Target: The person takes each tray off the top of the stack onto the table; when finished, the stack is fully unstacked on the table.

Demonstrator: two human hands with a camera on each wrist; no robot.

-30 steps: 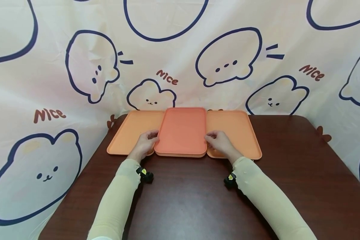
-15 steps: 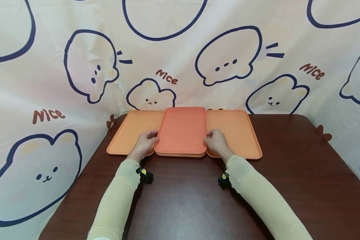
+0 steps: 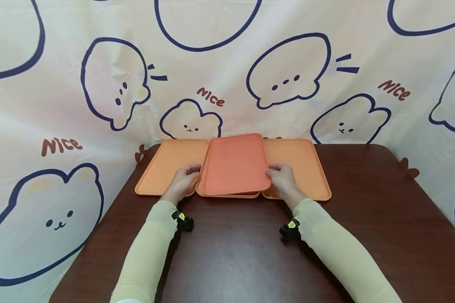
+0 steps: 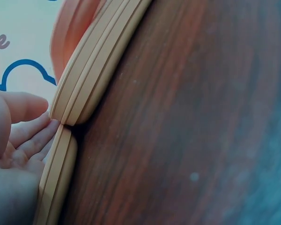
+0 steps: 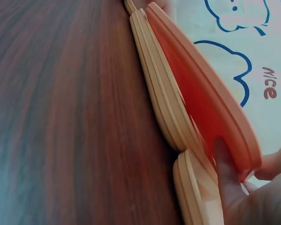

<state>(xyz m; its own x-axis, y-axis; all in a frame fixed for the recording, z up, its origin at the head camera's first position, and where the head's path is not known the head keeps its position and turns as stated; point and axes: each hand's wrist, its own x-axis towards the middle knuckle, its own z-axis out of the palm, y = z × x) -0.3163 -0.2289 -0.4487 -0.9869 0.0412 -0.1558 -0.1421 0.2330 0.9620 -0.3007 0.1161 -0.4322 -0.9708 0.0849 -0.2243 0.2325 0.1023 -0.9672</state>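
A coral-red tray (image 3: 235, 164) is tilted, its right side raised above a stack of orange trays (image 5: 159, 89) in the middle of the table. My right hand (image 3: 282, 179) pinches its right edge; in the right wrist view, a finger (image 5: 225, 168) reaches under the tray. My left hand (image 3: 182, 181) lies at the left side of the stack, over the left orange tray (image 3: 155, 181). In the left wrist view, its fairly straight fingers (image 4: 33, 138) touch the orange rims, and the thumb points at the stack's corner.
Another orange tray (image 3: 292, 151) lies to the right of the stack, partly behind my right hand. All stand at the far end of a dark brown wooden table (image 3: 231, 248). A cartoon-printed cloth (image 3: 235, 71) hangs close behind the table's far edge.
My right hand moved in to the coral tray's right edge, then back to the right, lifting that side and tilting the tray off the stack. My left hand has stayed in place.
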